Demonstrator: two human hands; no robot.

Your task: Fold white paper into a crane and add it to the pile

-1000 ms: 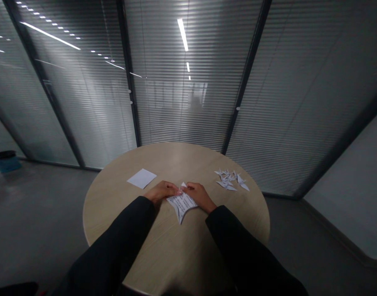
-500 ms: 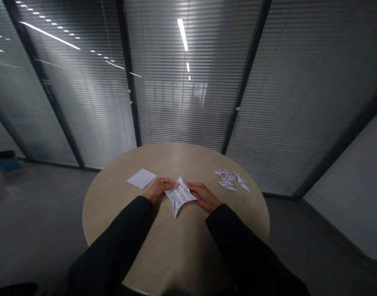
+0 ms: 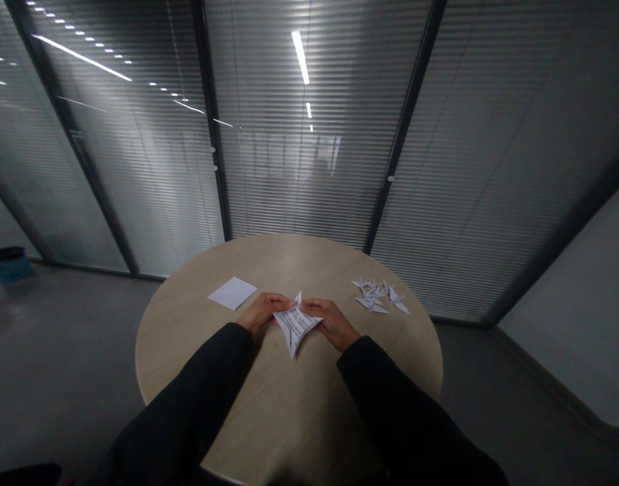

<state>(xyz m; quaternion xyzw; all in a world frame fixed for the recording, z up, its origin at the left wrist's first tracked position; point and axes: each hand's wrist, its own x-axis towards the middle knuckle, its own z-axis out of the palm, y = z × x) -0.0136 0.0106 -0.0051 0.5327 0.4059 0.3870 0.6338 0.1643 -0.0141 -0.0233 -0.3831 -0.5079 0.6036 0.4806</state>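
Between my hands is a partly folded sheet of paper [image 3: 296,325], white with dark printed lines, its edges curving inward to pointed corners. My left hand [image 3: 262,312] grips its upper left edge, thumb on top and the other fingers mostly hidden beneath. On the upper right edge, my right hand [image 3: 332,320] holds it in the same way, with its thumb close to the far point. The far part of the paper is pinched narrow between the two thumbs, and one long corner points back toward me.
A round wooden table [image 3: 289,260] lies under my hands. White paper squares [image 3: 233,293], perhaps stacked, rest on the left, and several folded paper cranes [image 3: 374,294] sit in a group on the right. Glass panels with blinds [image 3: 309,196] stand behind; a blue bin [image 3: 8,265] is far left.
My right thumb has moved inward and left toward the far corner. The paper's far part is pinched narrower, and its near corner has shifted slightly right.
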